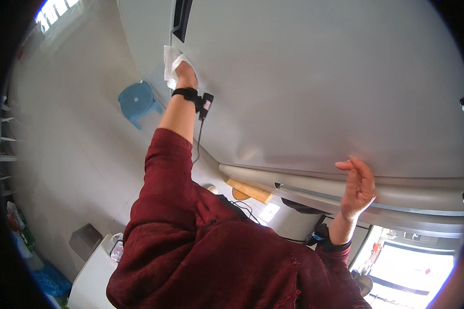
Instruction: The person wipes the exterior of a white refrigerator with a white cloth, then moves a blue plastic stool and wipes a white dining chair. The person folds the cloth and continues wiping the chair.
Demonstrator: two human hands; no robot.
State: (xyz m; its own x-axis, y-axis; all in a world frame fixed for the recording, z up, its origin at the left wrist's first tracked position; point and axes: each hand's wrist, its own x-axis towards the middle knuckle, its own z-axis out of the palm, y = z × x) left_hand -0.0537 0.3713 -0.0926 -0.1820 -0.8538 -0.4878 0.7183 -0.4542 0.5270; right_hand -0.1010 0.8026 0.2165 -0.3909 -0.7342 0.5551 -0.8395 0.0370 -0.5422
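A white cloth or paper wipe (171,63) is bunched in my left hand (186,73). That hand presses it to the large smooth grey door panel (313,89), which looks like a refrigerator's, close to its left edge and below a dark recessed handle (182,19). My left fingers are largely hidden by the wipe. Near the panel's lower edge, my right hand (359,187) is raised, loosely curled and holding nothing. Whether its fingertips touch the panel is hard to tell.
A blue plastic stool (137,101) stands on the floor at left. Behind it on the left lies a blue plastic bag (52,280). A white-topped table (91,284) and a grey bin-like box (86,241) are at lower left. Cables (199,145) hang from my wrist devices.
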